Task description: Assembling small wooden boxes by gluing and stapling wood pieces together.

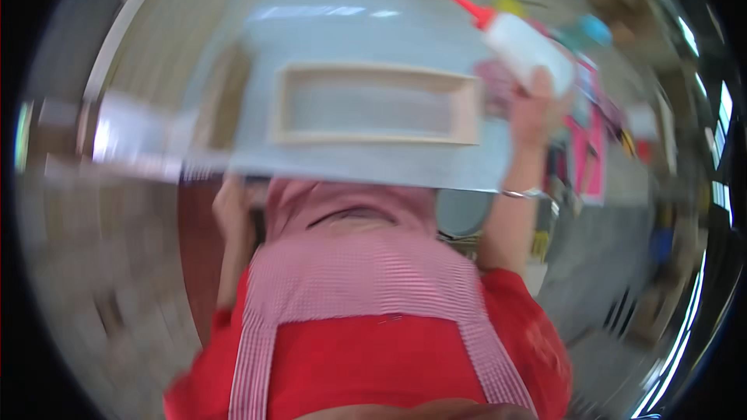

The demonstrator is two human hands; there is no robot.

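Observation:
My right hand (535, 113) is closed around a white squeeze bottle (520, 48) with a long red nozzle. The bottle is tilted, its nozzle aimed to the far left, over the right part of the table. Left of it, a pale rectangular wooden frame (377, 71) lies on the light blue-grey tabletop (342, 39). My left hand (231, 208) is low at the table's near edge, left of my apron. Motion smears its fingers, so whether it holds anything is unclear.
A brown strip (231, 93) lies left of the frame. Behind my right hand are pink, yellow and blue things, blurred together. A bright pink sheet (587, 155) with tools on it is at the right. A round grey surface (462, 211) shows below the near edge.

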